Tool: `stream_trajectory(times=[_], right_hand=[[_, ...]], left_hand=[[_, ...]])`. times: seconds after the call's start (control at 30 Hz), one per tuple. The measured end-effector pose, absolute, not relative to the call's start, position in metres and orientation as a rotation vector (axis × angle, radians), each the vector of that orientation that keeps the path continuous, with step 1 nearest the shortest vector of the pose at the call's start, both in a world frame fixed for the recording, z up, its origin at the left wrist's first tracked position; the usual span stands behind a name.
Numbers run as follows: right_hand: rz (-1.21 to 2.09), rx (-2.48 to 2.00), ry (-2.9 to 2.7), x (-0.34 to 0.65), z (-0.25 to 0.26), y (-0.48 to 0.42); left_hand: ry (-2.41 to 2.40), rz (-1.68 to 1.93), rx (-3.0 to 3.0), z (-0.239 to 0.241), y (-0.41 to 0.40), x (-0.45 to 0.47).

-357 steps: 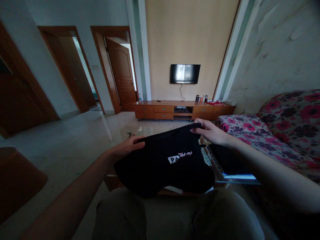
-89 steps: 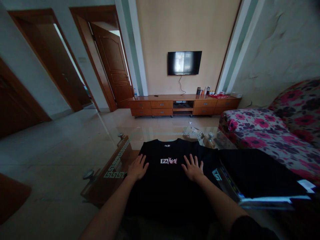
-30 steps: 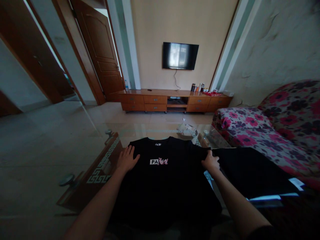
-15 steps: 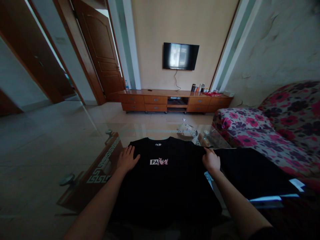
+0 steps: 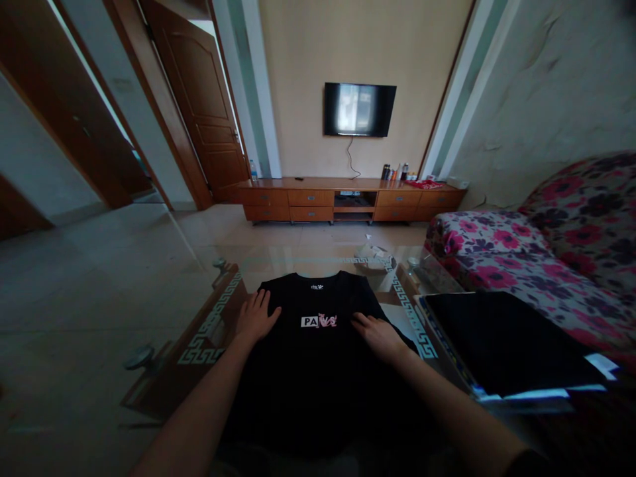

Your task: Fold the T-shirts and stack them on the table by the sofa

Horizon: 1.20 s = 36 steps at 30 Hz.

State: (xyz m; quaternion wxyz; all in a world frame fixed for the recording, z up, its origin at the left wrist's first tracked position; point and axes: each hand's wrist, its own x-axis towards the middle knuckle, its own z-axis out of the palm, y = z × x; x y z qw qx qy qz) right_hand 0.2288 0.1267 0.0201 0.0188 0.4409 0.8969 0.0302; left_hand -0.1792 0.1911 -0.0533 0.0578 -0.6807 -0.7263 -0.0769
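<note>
A black T-shirt lies spread on a glass-topped table, its neckline at the far side and a "PAWS" print across the chest. My left hand rests flat with fingers apart on the shirt's left shoulder area. Over on the right of the print, my right hand has its fingers closed on black fabric of the shirt. The shirt's right side is turned inward, leaving a slanting edge beyond that hand. Dark cloth hides the exact fold beneath the fingers.
A stack of folded dark clothing sits at the table's right. The glass table has a patterned border. A floral sofa stands to the right, and a low wooden cabinet lies ahead under a television.
My right hand has moved inward from the shirt's right shoulder, bringing that side of the shirt over toward the print. My left hand has stayed nearly in place.
</note>
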Motion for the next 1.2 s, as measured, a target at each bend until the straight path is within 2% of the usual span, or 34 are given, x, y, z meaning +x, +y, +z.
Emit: stream_trajectory(times=[0.17,0.3,0.43,0.53,0.67,0.8,0.93,1.2], right_hand=[[-0.036,1.409,2.794,0.234,0.022,0.122],[-0.324,1.452,2.858,0.238,0.028,0.123],[-0.621,1.851,2.922,0.274,0.045,0.141],[-0.713,2.116,2.663,0.315,0.049,0.148],[-0.891,1.964,2.365,0.35,0.032,0.138],[-0.891,1.858,2.406,0.35,0.017,0.13],[-0.784,1.836,2.501,0.347,0.021,0.131],[-0.756,1.995,2.382,0.364,0.03,0.133]], left_hand=[[-2.225,-0.249,-2.074,-0.051,0.191,-0.177],[-2.215,-0.309,-2.057,-0.044,0.188,-0.173],[-2.124,-0.469,-2.023,-0.028,0.177,-0.168],[-2.004,-0.508,-2.11,-0.015,0.172,-0.16],[-1.778,-0.563,-2.361,0.0,0.171,-0.123],[-1.557,-0.668,-2.67,0.0,0.163,-0.058],[-1.309,-0.561,-2.98,-0.015,0.148,-0.012],[-1.366,-0.485,-3.003,-0.024,0.146,-0.007]])
